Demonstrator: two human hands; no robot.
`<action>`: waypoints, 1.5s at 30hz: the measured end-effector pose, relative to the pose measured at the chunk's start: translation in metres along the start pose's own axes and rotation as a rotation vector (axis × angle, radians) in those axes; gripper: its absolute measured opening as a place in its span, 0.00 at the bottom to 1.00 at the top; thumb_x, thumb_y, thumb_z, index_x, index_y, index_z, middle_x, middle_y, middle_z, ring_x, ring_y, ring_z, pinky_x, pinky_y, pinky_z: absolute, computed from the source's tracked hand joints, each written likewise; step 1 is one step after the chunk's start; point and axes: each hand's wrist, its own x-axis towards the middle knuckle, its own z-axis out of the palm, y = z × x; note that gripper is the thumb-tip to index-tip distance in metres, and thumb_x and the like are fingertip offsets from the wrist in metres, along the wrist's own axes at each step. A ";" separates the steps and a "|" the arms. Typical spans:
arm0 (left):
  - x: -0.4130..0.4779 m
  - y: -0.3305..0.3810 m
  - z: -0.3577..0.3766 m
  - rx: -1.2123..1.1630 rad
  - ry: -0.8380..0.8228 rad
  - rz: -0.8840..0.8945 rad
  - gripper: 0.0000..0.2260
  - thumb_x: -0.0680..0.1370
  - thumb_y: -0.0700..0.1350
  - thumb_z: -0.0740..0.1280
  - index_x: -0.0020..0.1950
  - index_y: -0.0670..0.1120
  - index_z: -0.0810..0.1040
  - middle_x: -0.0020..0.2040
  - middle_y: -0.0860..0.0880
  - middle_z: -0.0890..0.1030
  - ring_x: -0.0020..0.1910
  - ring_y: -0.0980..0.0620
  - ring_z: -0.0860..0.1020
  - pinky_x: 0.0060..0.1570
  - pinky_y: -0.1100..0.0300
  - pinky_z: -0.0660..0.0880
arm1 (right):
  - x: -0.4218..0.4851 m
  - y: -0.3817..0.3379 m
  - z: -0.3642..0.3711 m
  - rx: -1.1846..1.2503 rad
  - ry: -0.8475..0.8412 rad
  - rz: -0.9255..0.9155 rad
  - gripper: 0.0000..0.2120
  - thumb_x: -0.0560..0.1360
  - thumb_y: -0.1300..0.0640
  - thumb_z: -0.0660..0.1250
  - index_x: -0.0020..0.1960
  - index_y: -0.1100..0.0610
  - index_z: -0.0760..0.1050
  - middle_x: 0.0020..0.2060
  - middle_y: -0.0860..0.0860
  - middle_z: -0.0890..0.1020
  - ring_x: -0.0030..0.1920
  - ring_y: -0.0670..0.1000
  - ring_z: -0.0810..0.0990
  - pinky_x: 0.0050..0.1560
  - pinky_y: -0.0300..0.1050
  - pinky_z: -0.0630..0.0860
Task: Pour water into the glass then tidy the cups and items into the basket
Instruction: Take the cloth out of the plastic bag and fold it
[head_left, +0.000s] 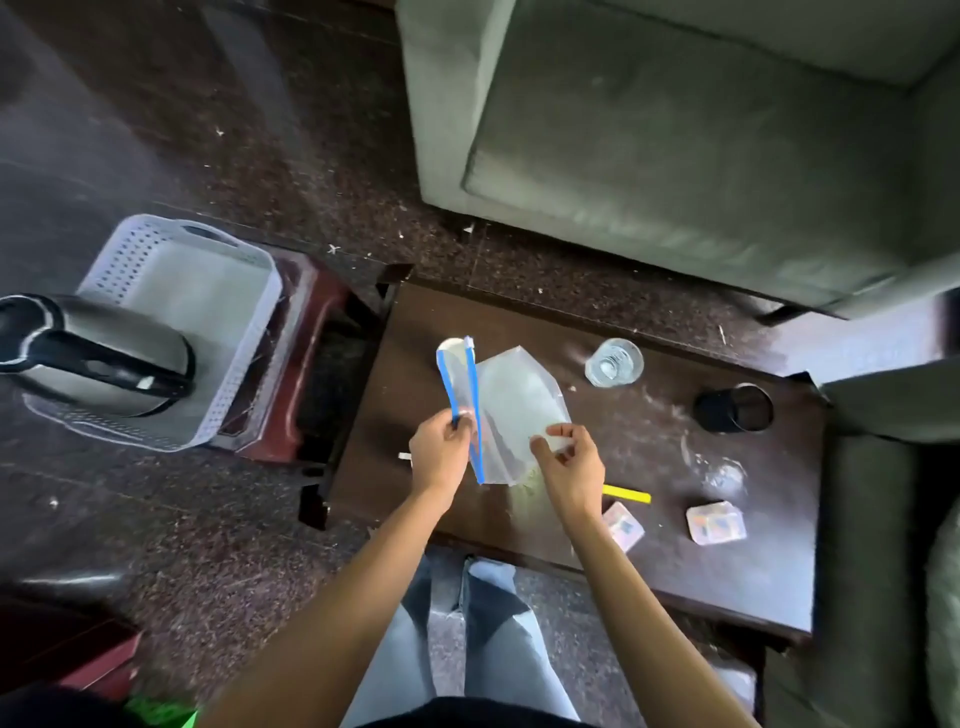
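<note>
Above the dark low table (649, 561) I hold a clear zip bag (511, 410) with a blue seal strip. My left hand (440, 454) pinches the blue rim and keeps the mouth apart. My right hand (569, 462) holds a small pale item at the bag's side. A clear glass (614, 362) with water stands behind the bag. A black cup (733, 409) is at the right. A white perforated basket (171, 332) sits on a red stool to the left, with a steel kettle (98, 356) lying in it.
On the table's near side lie a yellow strip (627, 494), two small clear packets (716, 522) (623, 526) and a small white bit (404, 456). A grey sofa (675, 145) stands behind the table. Another grey seat edge borders the right.
</note>
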 end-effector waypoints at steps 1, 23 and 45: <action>-0.008 -0.002 0.010 0.041 -0.024 0.031 0.12 0.77 0.48 0.62 0.38 0.43 0.78 0.34 0.43 0.80 0.35 0.44 0.78 0.37 0.51 0.77 | 0.000 0.015 -0.007 -0.110 0.001 0.007 0.11 0.72 0.51 0.72 0.52 0.52 0.76 0.54 0.56 0.77 0.51 0.54 0.77 0.52 0.45 0.73; -0.053 -0.029 0.074 0.401 -0.081 0.103 0.08 0.74 0.35 0.60 0.36 0.40 0.76 0.35 0.40 0.80 0.36 0.39 0.76 0.33 0.59 0.66 | 0.002 0.060 -0.035 -0.497 -0.110 -0.264 0.13 0.74 0.69 0.59 0.55 0.58 0.75 0.51 0.56 0.68 0.44 0.57 0.72 0.43 0.47 0.72; -0.082 -0.015 0.082 0.858 0.167 0.764 0.15 0.74 0.49 0.58 0.48 0.48 0.84 0.25 0.50 0.79 0.20 0.51 0.76 0.17 0.64 0.69 | 0.032 0.038 -0.012 0.343 -0.317 0.340 0.05 0.73 0.58 0.62 0.48 0.57 0.75 0.38 0.53 0.80 0.41 0.54 0.77 0.47 0.51 0.78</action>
